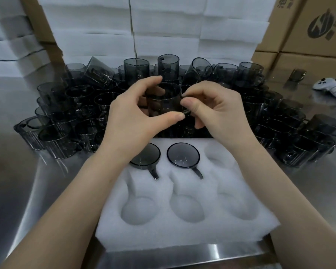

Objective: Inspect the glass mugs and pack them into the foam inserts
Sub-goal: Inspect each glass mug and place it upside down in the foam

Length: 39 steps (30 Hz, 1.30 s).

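Note:
I hold one smoky grey glass mug (164, 100) upright above the far edge of the white foam insert (178, 228). My left hand (133, 117) wraps its body from the left, thumb under and fingers over the rim. My right hand (211, 107) pinches its handle on the right. Two mugs sit sunk in the insert's back row: one at the left (146, 156), partly behind my left wrist, and one in the middle (183, 155), handles pointing toward me. The back right cavity and the three front cavities hold nothing.
A dense crowd of grey glass mugs (81, 105) covers the steel table (17, 181) behind and beside the insert. Stacked white foam sheets (163, 35) rise at the back. Cardboard boxes (308, 35) stand at the right, with a white controller (330, 88) on the table below them.

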### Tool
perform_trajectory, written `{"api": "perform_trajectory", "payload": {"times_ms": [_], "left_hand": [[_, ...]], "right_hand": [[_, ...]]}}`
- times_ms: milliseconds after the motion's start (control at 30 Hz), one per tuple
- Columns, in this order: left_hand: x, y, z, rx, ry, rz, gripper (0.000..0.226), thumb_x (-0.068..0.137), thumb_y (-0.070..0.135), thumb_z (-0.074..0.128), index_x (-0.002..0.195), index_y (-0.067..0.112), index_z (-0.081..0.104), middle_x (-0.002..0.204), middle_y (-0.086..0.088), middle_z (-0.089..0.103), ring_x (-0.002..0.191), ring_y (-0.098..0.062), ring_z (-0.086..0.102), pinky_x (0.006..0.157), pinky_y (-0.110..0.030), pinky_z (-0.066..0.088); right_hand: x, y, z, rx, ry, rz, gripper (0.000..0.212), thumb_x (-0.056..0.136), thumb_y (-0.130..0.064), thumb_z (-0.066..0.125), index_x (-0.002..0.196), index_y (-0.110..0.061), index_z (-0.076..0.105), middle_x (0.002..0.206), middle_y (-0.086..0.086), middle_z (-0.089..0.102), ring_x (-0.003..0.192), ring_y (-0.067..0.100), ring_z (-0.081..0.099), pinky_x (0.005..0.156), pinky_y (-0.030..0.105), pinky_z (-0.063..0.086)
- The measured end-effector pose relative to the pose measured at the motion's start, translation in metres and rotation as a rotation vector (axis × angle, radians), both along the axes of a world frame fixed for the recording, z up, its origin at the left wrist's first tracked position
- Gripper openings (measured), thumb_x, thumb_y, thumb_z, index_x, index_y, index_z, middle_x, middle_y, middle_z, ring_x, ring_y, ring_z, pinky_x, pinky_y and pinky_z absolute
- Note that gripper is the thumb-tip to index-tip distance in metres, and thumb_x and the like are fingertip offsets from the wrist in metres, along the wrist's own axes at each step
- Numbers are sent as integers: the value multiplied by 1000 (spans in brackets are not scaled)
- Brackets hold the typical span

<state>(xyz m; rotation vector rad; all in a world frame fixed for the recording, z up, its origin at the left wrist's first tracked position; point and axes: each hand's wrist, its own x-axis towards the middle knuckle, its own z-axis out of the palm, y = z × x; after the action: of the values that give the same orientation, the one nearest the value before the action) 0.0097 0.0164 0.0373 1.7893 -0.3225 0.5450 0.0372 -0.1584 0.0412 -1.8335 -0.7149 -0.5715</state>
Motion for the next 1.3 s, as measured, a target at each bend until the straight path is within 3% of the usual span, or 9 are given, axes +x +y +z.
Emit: {"api": "perform_trajectory", "payload": {"times_ms": [167,367,533,767,833,933,1067,1200,1300], "left_hand": [[2,-1,0,-94,19,43,60,57,37,86,112,36,62,103,10,69,88,-10,70,83,-30,58],[4,-1,0,-209,18,15,58,68,16,87,120,13,62,101,8,67,79,8,67,69,-8,50],[1,-1,1,-239,13,-33,56,71,10,83,122,9,61,102,6,66,78,10,66,66,-5,48],[1,-1,2,-274,49,-167,63,65,22,81,124,11,60,102,7,71,90,-1,70,76,-18,54],[6,2,-1,-289,81,-218,63,70,19,85,127,14,57,112,1,70,103,-9,68,87,-30,56],[8,3,-5,-320,112,-350,64,75,27,73,134,16,49,128,-8,63,123,-24,59,103,-47,48],[8,1,-5,-222,113,-436,59,86,26,63,141,21,42,140,-6,54,131,-20,52,107,-39,43],[6,2,-4,-129,-5,-381,56,90,4,58,141,19,40,140,-1,53,130,-9,51,105,-28,44],[3,-2,-5,51,-83,-324,64,83,-3,60,140,21,44,142,-3,52,137,-15,45,112,-39,39]], "right_hand": [[1,3,0,144,87,47,14,94,-8,60,92,-19,70,72,-7,65,48,18,62,50,26,52],[1,6,0,411,423,253,11,92,-3,62,93,-9,71,64,3,65,54,18,64,57,29,55],[1,6,-1,394,443,268,5,88,-2,67,87,-6,69,63,4,66,51,17,64,54,28,55],[1,8,-2,430,377,242,30,88,-35,61,80,-6,61,56,2,60,43,18,58,46,27,49],[2,7,-1,447,406,225,36,93,-41,52,79,-11,65,61,3,59,48,18,58,49,28,49],[6,5,-2,401,452,255,25,96,-32,51,104,-14,66,93,12,64,76,22,63,62,33,55],[6,6,-3,339,725,608,45,100,-38,43,141,-21,45,128,15,61,102,33,65,81,43,56],[2,8,-2,387,686,619,33,98,-30,49,130,-22,49,107,10,68,84,32,70,67,36,58],[3,12,-4,364,541,426,24,93,-27,56,116,-29,57,98,-3,68,85,21,67,62,35,57]]}}
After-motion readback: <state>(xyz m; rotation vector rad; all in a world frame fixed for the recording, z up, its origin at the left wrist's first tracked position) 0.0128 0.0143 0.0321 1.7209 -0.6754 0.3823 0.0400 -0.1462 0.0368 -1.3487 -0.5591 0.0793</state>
